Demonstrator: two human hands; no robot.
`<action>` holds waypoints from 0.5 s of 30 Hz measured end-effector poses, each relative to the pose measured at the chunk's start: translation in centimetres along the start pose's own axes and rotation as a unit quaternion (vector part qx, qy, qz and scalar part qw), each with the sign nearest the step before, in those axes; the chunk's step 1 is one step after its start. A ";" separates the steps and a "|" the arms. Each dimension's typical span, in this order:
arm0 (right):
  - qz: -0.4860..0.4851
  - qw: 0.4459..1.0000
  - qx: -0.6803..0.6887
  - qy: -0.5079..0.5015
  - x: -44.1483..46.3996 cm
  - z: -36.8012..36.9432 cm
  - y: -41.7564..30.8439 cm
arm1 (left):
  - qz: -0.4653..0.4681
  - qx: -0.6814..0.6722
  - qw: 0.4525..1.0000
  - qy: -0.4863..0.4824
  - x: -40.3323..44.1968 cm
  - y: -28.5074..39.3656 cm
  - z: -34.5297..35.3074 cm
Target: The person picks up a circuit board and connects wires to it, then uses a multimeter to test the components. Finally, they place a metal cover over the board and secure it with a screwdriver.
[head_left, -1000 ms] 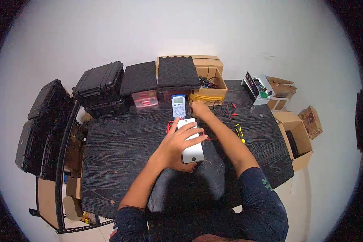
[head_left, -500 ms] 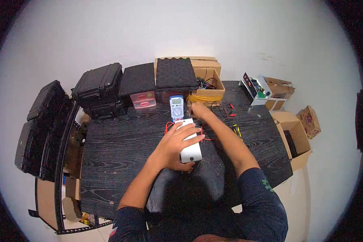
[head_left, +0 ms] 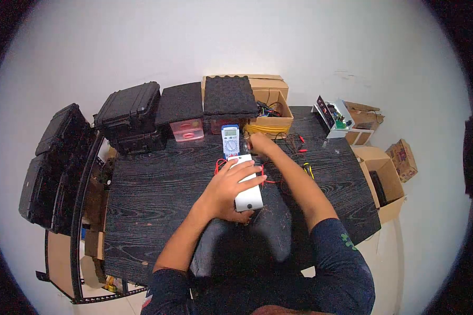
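Note:
My left hand (head_left: 231,184) is wrapped over a white rectangular case (head_left: 249,200) with dark round spots near its ends, its fingers spread across the top and the thumb at the near end. Just beyond the case a blue-and-white multimeter (head_left: 230,140) stands facing me, with red test leads (head_left: 220,167) looping beside it. To the right of the meter is my right hand (head_left: 258,145), its fingers curled in. Whatever it pinches is hidden or too small to name. Red crocodile clips (head_left: 302,150) on thin wires lie farther right.
A yellow-and-black handled tool (head_left: 309,170) lies right of my forearm. Along the back stand an open carton of cables (head_left: 272,122), black foam-topped boxes (head_left: 228,97) and black hard cases (head_left: 129,111). A white open unit with circuit boards (head_left: 335,118) sits at the back right.
Both hands and the white case stay almost in place. The left thumb is drawn slightly farther under the case's near end.

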State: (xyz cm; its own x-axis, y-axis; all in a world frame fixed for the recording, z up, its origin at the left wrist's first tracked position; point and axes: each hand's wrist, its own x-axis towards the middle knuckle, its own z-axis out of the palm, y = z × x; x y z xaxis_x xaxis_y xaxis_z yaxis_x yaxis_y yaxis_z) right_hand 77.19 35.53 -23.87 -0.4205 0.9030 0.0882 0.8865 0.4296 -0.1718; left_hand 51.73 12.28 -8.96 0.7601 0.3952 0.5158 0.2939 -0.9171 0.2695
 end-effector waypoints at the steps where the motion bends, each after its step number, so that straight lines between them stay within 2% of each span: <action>1: -0.007 1.000 -0.021 -0.004 -0.2 -0.4 -0.4 | 0.001 0.001 1.000 0.003 0.0 0.0 0.0; 2: -0.013 0.999 -0.042 -0.007 -0.4 -0.8 -0.7 | 0.003 0.005 1.000 -0.004 0.0 0.0 -0.1; 5: 0.023 0.998 0.046 0.022 -1.4 -3.9 -2.5 | 0.005 0.011 1.000 -0.016 0.1 0.0 -0.4; 6: -0.001 0.984 0.176 0.040 -1.6 -4.7 -2.7 | 0.004 0.010 1.000 -0.013 0.0 0.0 -0.3; 8: -0.045 0.903 0.422 0.071 -2.1 -6.2 -2.7 | 0.002 0.007 1.000 -0.008 -0.1 -0.1 -0.2; 11: -0.057 0.809 0.584 0.040 -6.1 -12.1 -6.9 | 0.000 0.005 1.000 -0.005 -0.1 -0.1 -0.1; 14: -0.143 0.820 0.555 0.007 -8.6 -14.4 -9.3 | 0.002 0.007 1.000 -0.008 0.0 0.0 -0.1; 15: -0.127 0.819 0.559 -0.023 -9.4 -15.3 -10.3 | 0.000 0.010 1.000 -0.010 0.1 0.1 -0.1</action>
State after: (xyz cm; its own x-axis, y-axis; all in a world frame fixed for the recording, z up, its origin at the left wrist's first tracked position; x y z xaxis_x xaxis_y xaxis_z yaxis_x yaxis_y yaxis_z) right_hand 74.98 22.57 -7.91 -0.5934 0.7723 0.2269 0.0500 0.3167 -0.9472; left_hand 51.75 12.27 -8.82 0.7721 0.3935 0.4990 0.3043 -0.9183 0.2534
